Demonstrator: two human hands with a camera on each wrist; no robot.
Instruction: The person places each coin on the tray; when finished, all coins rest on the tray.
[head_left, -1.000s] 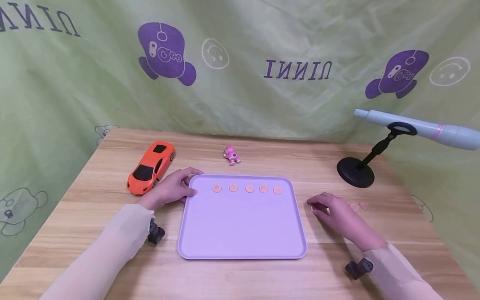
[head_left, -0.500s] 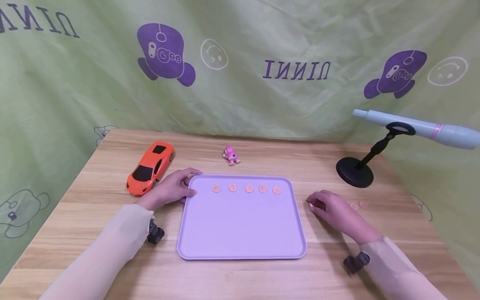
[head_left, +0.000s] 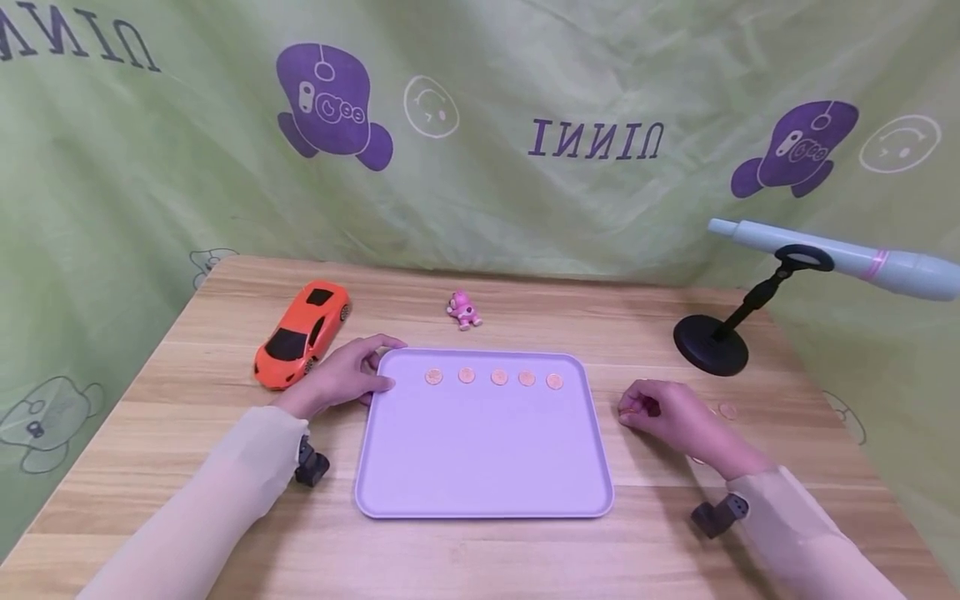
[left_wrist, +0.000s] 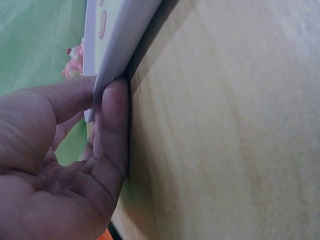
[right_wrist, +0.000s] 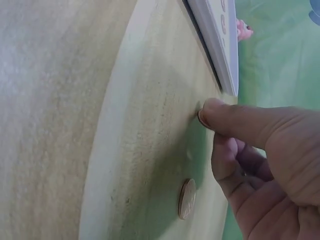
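Note:
My left hand (head_left: 341,379) grips the upper left corner of a lilac tray (head_left: 480,467). In the left wrist view the thumb lies over the rim and a finger sits beneath it. Several copper coins (head_left: 498,377) form a row along the tray's far side. Right of the tray, my right hand (head_left: 667,417) pinches a copper coin (right_wrist: 202,119) low over the tabletop, the thumb covering much of it. Another coin (right_wrist: 187,199) lies on the wood below that hand in the right wrist view. Farther right is a loose coin (head_left: 727,410), with one more partly hidden by the hand.
An orange toy car (head_left: 303,335) stands left of the tray, close to the left hand. Behind the tray lies a small pink bear figure (head_left: 464,311). A light blue microphone (head_left: 847,254) on a black stand (head_left: 711,344) occupies the back right. Green printed cloth (head_left: 480,208) hangs behind the table.
My right hand has drawn slightly to the right, away from the tray, its fingers now closer together round the coin. The left hand, tray and row of coins have stayed put.

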